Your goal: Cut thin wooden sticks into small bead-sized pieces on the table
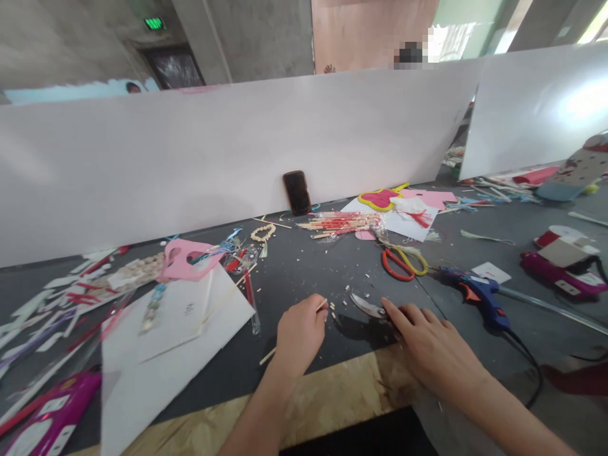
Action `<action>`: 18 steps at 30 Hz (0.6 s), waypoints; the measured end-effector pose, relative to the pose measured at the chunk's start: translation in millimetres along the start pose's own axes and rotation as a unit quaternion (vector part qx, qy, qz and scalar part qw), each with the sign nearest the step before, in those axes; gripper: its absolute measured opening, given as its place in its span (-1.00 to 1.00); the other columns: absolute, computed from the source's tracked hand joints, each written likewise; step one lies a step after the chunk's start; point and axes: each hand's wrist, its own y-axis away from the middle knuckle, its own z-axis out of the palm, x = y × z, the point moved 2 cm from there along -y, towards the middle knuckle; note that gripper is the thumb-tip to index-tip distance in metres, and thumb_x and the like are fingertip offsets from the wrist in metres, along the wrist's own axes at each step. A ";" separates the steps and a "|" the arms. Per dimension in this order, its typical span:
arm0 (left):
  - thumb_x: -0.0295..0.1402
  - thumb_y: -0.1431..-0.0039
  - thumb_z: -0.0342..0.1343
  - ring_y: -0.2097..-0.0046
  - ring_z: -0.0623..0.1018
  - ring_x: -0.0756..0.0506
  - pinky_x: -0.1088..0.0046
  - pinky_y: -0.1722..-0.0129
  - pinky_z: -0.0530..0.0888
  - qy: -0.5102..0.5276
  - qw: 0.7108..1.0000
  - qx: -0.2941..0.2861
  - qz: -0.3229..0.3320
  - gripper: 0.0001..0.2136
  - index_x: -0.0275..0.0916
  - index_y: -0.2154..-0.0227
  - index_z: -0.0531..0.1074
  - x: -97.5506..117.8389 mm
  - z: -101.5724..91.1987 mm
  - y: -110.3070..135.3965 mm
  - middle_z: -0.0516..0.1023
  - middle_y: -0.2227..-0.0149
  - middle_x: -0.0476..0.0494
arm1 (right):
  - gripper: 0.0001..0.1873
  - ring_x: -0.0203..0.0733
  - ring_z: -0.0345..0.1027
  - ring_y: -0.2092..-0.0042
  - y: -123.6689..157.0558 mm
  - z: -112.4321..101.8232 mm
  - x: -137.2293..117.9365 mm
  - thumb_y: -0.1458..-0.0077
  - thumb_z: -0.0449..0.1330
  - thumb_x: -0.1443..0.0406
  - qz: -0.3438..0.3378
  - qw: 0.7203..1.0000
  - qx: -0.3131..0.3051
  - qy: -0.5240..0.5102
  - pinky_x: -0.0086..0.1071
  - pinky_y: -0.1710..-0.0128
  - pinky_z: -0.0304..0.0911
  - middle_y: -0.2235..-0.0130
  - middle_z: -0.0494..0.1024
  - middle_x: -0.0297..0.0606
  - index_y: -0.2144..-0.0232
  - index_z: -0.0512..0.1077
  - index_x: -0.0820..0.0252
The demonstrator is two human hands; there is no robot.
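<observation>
Head view: the left hand [300,332] was closed on a thin wooden stick [268,356], pinching it near one end so that only a short tip poked out, while its other end showed beside the wrist. The right hand [430,335] grasped the pruning shears [368,308] — their blades seemingly parted, apart from the stick. Small pale pieces [333,307] lay between them on the dark table [304,266]. Clean cutting, I judged, called for a steady stick, square to the blade — and the left hand clear of its edge.

Thin pale stick [268,356] slanting through left hand [301,332], curved metal cutter [368,308] in right hand [430,339], short bits [332,307] scattered between.
</observation>
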 end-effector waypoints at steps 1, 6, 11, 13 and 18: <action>-0.42 -0.19 0.01 0.14 0.57 -0.14 0.47 0.24 0.33 0.007 1.000 -0.001 0.004 -0.84 -0.15 0.27 0.49 -0.9 1.4 -0.1 0.63 0.23 -0.10 | -0.38 -0.03 0.39 0.16 0.1 1.6 2.2 -0.08 -0.03 0.48 -0.002 1.000 -0.003 -0.027 -0.27 0.36 0.27 0.09 0.47 -0.08 -0.21 0.14 0.13; -0.42 -0.23 -0.06 0.06 0.54 -0.19 0.37 0.12 0.37 0.020 0.999 0.030 0.023 -0.78 -0.20 0.18 0.48 -8.5 -1.5 1.0 0.61 0.15 -0.16 | -0.48 -0.06 0.39 0.09 1.1 0.2 6.7 -0.21 -0.09 0.31 -0.003 0.986 0.003 -0.167 -0.20 0.17 0.34 0.04 0.43 -0.05 -0.22 0.11 0.20; -0.40 -0.26 -0.12 0.03 0.51 -0.18 0.32 0.03 0.36 0.021 0.998 0.059 0.030 -0.71 -0.25 0.06 0.44 -14.5 -15.3 11.0 0.55 0.06 -0.23 | -0.48 -0.08 0.36 0.00 -2.3 -10.4 14.2 -0.23 -0.11 0.23 0.008 0.965 0.058 -0.256 -0.21 0.06 0.32 -0.03 0.41 -0.04 -0.21 0.11 0.20; -0.39 -0.27 -0.14 0.03 0.51 -0.17 0.32 0.03 0.37 0.037 0.997 0.054 0.050 -0.69 -0.25 0.04 0.43 -14.5 -21.9 17.5 0.54 0.05 -0.23 | -0.49 -0.05 0.31 -0.05 -4.8 -15.0 19.3 -0.23 -0.11 0.21 0.026 0.956 0.094 -0.277 -0.16 0.01 0.28 -0.07 0.39 -0.04 -0.21 0.12 0.18; -0.32 -0.27 -0.12 0.22 0.54 -0.10 0.42 0.19 0.42 0.149 0.985 0.015 0.089 -0.70 -0.18 0.09 0.48 -11.8 -36.9 27.8 0.58 0.18 -0.16 | -0.49 -0.08 0.37 0.01 -9.1 -25.5 24.0 -0.24 -0.08 0.13 0.071 0.900 0.121 -0.413 -0.23 0.03 0.30 -0.02 0.45 -0.07 -0.18 0.15 0.17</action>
